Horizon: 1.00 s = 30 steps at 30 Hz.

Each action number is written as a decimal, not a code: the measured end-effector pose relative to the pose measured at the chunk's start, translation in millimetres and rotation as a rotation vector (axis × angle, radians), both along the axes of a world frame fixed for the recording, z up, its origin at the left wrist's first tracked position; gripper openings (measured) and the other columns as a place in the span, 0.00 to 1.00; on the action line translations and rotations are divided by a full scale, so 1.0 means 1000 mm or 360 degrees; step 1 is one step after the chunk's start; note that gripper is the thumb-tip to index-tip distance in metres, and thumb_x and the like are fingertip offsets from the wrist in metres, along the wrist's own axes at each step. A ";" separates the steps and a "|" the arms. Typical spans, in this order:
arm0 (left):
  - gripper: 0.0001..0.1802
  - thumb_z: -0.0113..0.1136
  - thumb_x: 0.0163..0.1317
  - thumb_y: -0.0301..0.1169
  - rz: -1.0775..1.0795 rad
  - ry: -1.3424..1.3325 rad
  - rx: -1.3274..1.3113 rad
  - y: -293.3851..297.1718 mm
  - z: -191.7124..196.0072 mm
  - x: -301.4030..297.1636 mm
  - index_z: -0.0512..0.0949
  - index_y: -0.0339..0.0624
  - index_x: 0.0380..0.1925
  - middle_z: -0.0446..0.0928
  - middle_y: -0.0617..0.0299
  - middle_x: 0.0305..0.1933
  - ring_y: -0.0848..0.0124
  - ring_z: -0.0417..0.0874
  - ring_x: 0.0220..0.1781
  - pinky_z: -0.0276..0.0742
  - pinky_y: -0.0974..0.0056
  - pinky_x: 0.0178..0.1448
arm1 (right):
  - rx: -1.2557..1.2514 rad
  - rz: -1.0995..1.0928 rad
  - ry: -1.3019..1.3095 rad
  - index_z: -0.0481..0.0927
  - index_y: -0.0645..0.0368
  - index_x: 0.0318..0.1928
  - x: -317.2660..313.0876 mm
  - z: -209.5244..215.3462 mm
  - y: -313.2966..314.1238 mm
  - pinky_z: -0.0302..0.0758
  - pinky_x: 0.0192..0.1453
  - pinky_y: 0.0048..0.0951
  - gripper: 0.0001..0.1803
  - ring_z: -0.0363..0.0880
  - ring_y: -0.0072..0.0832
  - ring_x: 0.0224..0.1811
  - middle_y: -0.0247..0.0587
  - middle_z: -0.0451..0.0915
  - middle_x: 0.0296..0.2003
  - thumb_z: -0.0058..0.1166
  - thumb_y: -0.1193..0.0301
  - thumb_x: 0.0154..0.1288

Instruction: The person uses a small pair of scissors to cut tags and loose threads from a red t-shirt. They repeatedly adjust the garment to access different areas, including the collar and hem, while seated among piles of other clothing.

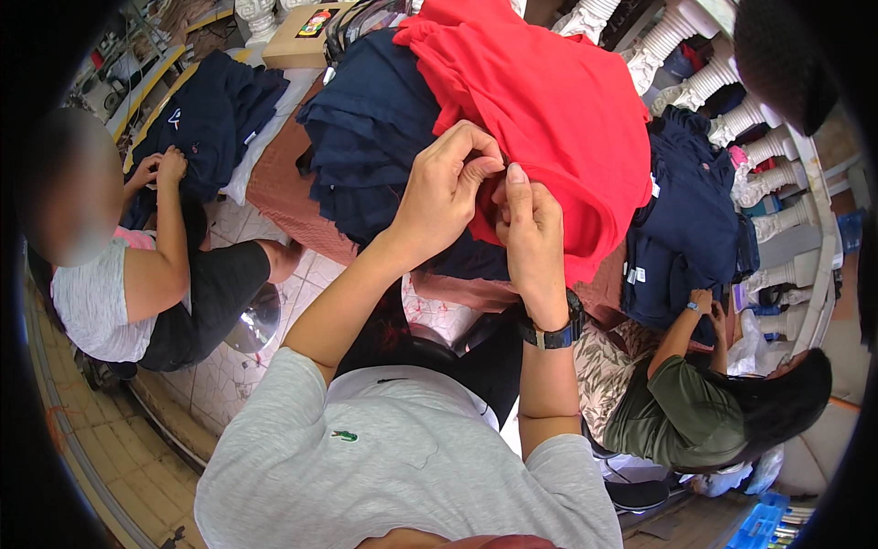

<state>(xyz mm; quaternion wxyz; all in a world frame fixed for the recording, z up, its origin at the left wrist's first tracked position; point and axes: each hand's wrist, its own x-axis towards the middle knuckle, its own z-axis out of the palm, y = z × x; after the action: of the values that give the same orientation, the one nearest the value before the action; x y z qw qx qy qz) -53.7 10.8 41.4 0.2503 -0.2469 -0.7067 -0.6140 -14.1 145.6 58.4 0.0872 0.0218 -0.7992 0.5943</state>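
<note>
From the head view, the red shirt [558, 119] lies on top of a big heap of clothes on the table [283, 197]. The left hand [448, 188] pinches the lower edge of the red shirt between thumb and fingers. The right hand [530, 233] is just beside it, thumb up, and it pinches the same edge too. Both hands touch the red shirt and almost touch each other. A dark watch [553, 334] sits on the right wrist.

Left of the red shirt is a pile of dark blue shirts [370, 137]. Right of the red shirt lie more dark blue clothes [690, 220].

Far left of the red shirt, a person in a pale top [91, 302] holds another dark blue shirt [215, 119]. Below and right of the red shirt, a person in a green top [681, 412] sits near the table.
</note>
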 end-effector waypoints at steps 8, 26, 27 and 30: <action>0.06 0.56 0.72 0.25 -0.0022 0.0218 -0.0115 -0.005 -0.003 0.005 0.72 0.35 0.36 0.75 0.55 0.42 0.70 0.78 0.40 0.76 0.67 0.47 | -0.0491 0.0214 -0.0132 0.75 0.62 0.30 0.005 0.003 0.013 0.58 0.23 0.26 0.26 0.63 0.18 0.20 0.32 0.67 0.19 0.42 0.54 0.82; 0.13 0.67 0.58 0.17 0.0082 0.0487 0.0225 0.010 -0.012 0.002 0.80 0.38 0.43 0.80 0.57 0.40 0.64 0.85 0.40 0.81 0.65 0.47 | -0.1388 0.0307 -0.0080 0.79 0.61 0.37 0.008 0.001 0.015 0.47 0.20 0.21 0.16 0.50 0.13 0.13 0.24 0.63 0.15 0.50 0.61 0.79; 0.14 0.68 0.58 0.17 0.0010 0.0388 0.0324 0.010 -0.015 0.002 0.79 0.37 0.44 0.80 0.57 0.40 0.64 0.85 0.41 0.81 0.66 0.47 | -0.1435 0.0332 -0.0108 0.79 0.61 0.38 0.009 0.003 0.016 0.48 0.21 0.20 0.17 0.50 0.13 0.14 0.25 0.63 0.16 0.50 0.61 0.79; 0.17 0.69 0.58 0.18 -0.0133 0.0328 0.0729 0.021 -0.019 0.007 0.78 0.36 0.47 0.79 0.56 0.44 0.65 0.84 0.40 0.80 0.66 0.47 | -0.1417 0.0356 -0.0124 0.79 0.64 0.40 0.012 0.005 0.014 0.49 0.21 0.20 0.18 0.51 0.13 0.15 0.25 0.67 0.20 0.49 0.60 0.79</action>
<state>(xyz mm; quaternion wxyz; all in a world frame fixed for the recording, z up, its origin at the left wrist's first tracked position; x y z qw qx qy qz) -47.1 31.4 22.7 0.3449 -0.2738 -0.5091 -0.7396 -1.6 159.8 63.8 -0.0067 0.0459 -0.4615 0.8859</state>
